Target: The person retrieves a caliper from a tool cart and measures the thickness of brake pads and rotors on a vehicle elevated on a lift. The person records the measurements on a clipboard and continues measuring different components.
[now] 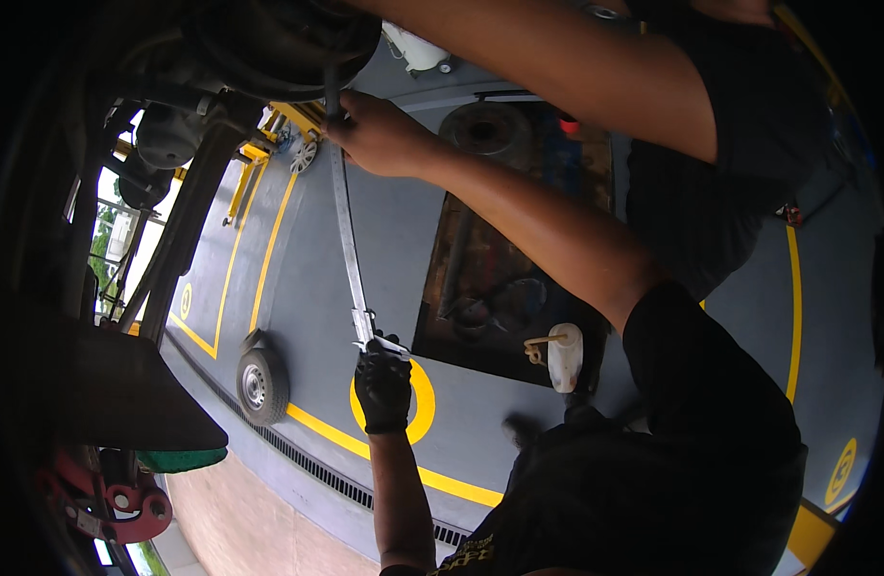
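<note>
Left hand point(382, 389): gloved fingers are gripping the near end of the caliper point(347, 230).
Right hand point(382, 137): fingers are holding its far end.
Caliper: is running between the hands, toward the drum point(284, 48).
Co-worker's arm point(557, 67): is reaching across from the right.

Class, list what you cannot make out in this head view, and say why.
All in the head view:
Caliper: scale too small to read; upper end lost in shadow above the right hand.
Left hand: palm hidden by its own gloved back.
Co-worker's arm: its hand cut off by the top edge.
Dark board: partly hidden by the right forearm.
Wheel: fine detail blurred.
</note>
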`<action>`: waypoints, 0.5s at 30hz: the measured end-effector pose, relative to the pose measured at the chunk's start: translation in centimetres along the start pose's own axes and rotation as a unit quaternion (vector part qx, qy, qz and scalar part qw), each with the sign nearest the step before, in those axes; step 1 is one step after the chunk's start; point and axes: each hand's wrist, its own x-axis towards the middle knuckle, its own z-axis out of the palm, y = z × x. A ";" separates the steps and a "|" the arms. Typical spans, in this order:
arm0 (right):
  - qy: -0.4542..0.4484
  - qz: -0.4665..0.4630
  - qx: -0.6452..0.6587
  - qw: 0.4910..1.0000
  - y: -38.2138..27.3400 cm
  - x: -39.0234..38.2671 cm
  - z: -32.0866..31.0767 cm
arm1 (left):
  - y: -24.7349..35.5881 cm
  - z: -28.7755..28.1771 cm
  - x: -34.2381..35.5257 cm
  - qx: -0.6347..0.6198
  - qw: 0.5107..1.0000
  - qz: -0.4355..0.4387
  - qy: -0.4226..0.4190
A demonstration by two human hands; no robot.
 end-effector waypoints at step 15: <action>-0.004 0.002 0.010 1.000 0.0 -0.1 0.7 | 0.8 -2.8 -1.4 -0.147 0.987 -0.059 0.026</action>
